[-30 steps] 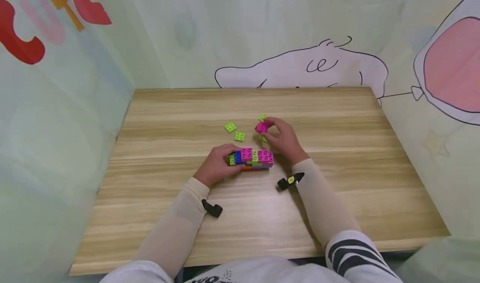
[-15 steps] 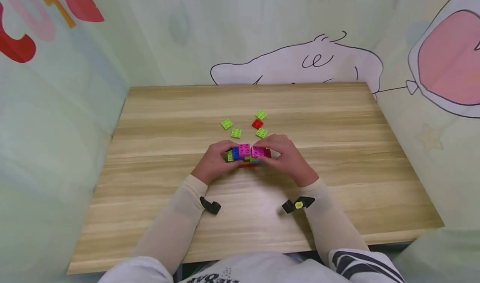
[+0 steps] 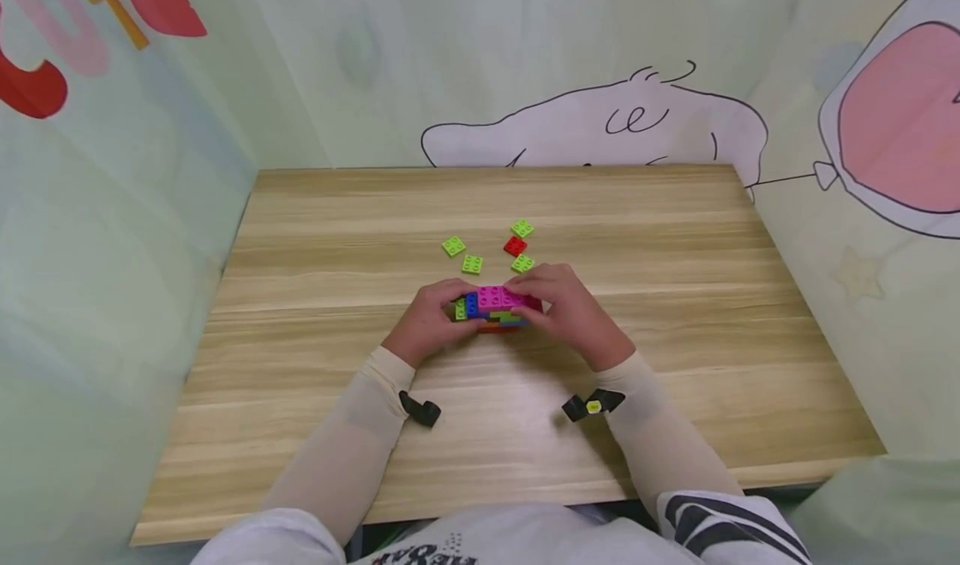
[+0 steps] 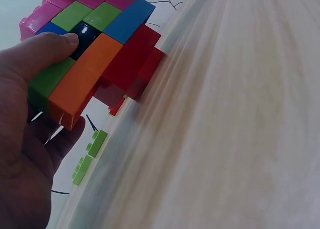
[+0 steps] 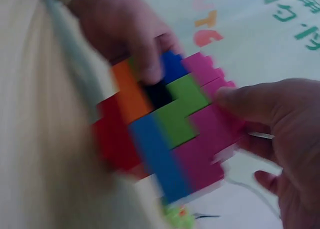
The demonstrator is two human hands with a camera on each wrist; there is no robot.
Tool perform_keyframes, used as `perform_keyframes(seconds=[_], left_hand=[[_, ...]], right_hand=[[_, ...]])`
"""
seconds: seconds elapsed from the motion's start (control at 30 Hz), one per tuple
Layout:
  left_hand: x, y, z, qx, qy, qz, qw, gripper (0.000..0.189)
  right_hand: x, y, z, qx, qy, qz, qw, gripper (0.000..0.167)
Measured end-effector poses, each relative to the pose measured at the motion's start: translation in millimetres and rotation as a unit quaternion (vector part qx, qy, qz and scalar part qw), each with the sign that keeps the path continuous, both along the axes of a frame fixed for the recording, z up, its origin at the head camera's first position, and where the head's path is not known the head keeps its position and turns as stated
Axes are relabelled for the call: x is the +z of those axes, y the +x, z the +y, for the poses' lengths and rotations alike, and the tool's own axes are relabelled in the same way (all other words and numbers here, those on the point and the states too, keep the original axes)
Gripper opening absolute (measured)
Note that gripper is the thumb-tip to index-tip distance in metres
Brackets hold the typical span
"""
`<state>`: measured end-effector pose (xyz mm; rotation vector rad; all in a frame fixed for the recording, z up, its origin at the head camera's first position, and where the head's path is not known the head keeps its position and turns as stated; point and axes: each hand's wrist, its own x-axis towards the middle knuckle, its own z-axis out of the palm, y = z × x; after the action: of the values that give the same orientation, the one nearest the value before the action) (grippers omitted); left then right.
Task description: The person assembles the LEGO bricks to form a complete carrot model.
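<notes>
- Presently left fingers (image 4: 54,46) pinch the multicoloured plastic brick block (image 4: 95,58).
- Right fingers (image 5: 255,101) grip its pink top bricks (image 5: 212,126).
- Lopsided pressing could rock its stepped red base (image 4: 132,57).

Multicol brick stack (image 4: 95,50) held upright, studded pink row (image 3: 495,297) on top, red bricks (image 4: 134,58) at btm

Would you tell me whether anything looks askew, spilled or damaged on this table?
Nothing stands out. The left hand and right hand hold the brick build, and four lime bricks and a red brick lie studs up beyond it on the table, with no visible damage.
</notes>
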<state>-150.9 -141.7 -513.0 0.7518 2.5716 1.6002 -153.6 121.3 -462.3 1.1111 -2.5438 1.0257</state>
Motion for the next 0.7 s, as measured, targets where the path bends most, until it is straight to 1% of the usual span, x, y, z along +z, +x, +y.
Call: perform_keyframes(seconds=[0.17, 0.23, 0.3, 0.37, 0.43, 0.5, 0.53, 0.57, 0.6, 0.63, 0.7], left_hand=[[-0.2, -0.8, 0.1, -0.005, -0.007, 0.004, 1.0000, 0.044], [-0.2, -1.5, 0.3, -0.004, -0.012, 0.009, 0.9999, 0.044], [0.1, -1.9, 0.6, 0.000, -0.015, 0.009, 0.9999, 0.044], [0.0, -1.7, 0.5, 0.004, -0.018, 0.003, 0.9998, 0.044], [-0.5, -1.0, 0.4, 0.010, -0.026, -0.006, 0.9996, 0.044], [-1.0, -0.3, 0.5, 0.013, -0.032, -0.015, 0.9993, 0.044], [-1.0, 0.1, 0.6, 0.016, -0.036, -0.017, 0.9991, 0.044], [-0.8, 0.5, 0.7, 0.017, -0.038, -0.019, 0.9990, 0.045], [-0.7, 0.7, 0.7, 0.020, -0.041, -0.019, 0.9988, 0.045], [-0.4, 0.9, 1.0, 0.020, -0.041, -0.020, 0.9987, 0.045], [0.3, 1.0, 1.6, 0.021, -0.043, -0.020, 0.9987, 0.045]], right_hand=[[-14.8, 2.8, -1.1, -0.004, -0.021, 0.063, 0.9978, 0.038], [-19.5, 2.2, 0.4, -0.006, -0.030, 0.069, 0.9971, 0.040], [-23.3, -0.7, 4.8, -0.005, -0.049, 0.040, 0.9980, 0.042], [-27.2, -7.2, 11.1, -0.011, -0.090, -0.014, 0.9957, 0.036], [-34.3, -18.1, 18.9, -0.040, -0.142, -0.071, 0.9864, 0.033], [-44.2, -32.7, 25.8, -0.086, -0.176, -0.109, 0.9746, 0.033], [-48.9, -40.4, 28.0, -0.110, -0.170, -0.124, 0.9714, 0.033], [-54.5, -48.6, 29.6, -0.131, -0.152, -0.132, 0.9708, 0.035], [-58.9, -55.8, 30.1, -0.146, -0.122, -0.141, 0.9715, 0.039], [-62.8, -62.6, 30.0, -0.153, -0.084, -0.145, 0.9739, 0.043], [-68.4, -73.2, 28.2, -0.146, -0.011, -0.140, 0.9793, 0.051]])
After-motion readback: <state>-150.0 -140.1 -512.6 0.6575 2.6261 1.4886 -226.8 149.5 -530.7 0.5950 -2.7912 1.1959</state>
